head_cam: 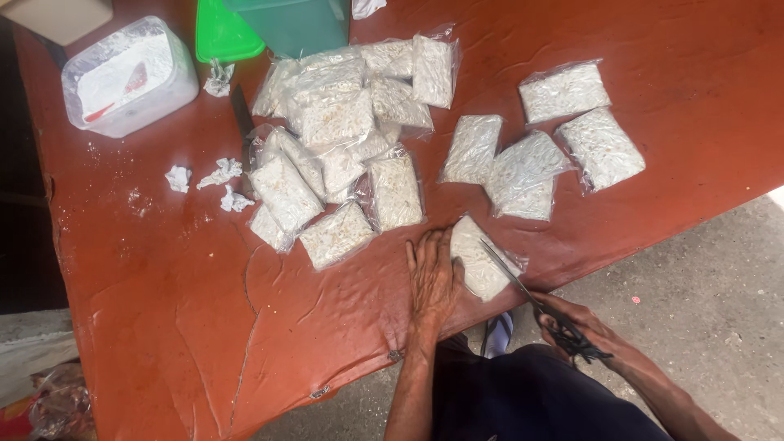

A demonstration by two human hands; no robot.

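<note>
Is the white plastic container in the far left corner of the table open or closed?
Open: the container shows its white inside, with no lid on it.

Setting: informal outdoor food-packing spot, likely street or market stall. Evidence: worn red-brown table (pixel 163 327), covering cracked and wrinkled near front edge; bare grey concrete ground (pixel 710 302) beyond right edge. Many small clear bags of whitish grains (pixel 335 147) heaped mid-table, more (pixel 563 91) toward right edge. Clear plastic tub of white powder (pixel 131 77) at far left corner; green plastic container (pixel 290 24) at far edge; crumpled paper scraps (pixel 220 173) near left edge.
</note>
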